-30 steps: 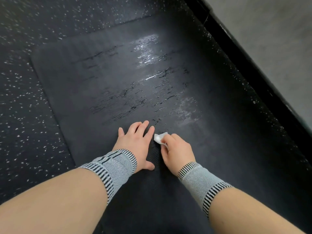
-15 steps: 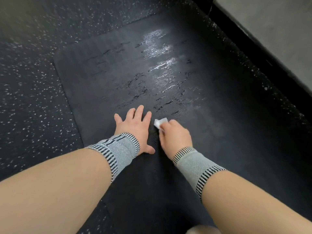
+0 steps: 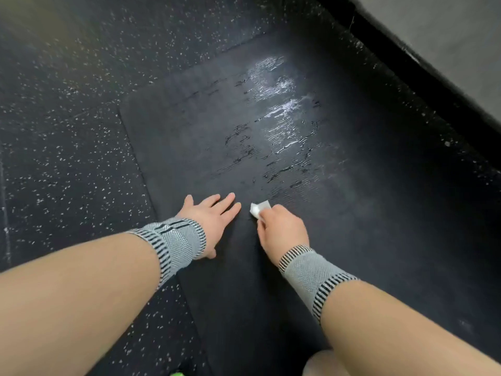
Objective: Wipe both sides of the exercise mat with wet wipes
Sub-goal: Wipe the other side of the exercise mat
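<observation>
Wiping is progressing: right hand (image 3: 282, 229) is gripping a small white wet wipe (image 3: 259, 208), left hand (image 3: 210, 217) is pressing flat on the dark rubber exercise mat (image 3: 189, 142); wet streaks are showing ahead, underside seemingly remaining.

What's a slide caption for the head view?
Right hand presses a wet wipe on the mat; left hand rests flat beside it.
</observation>
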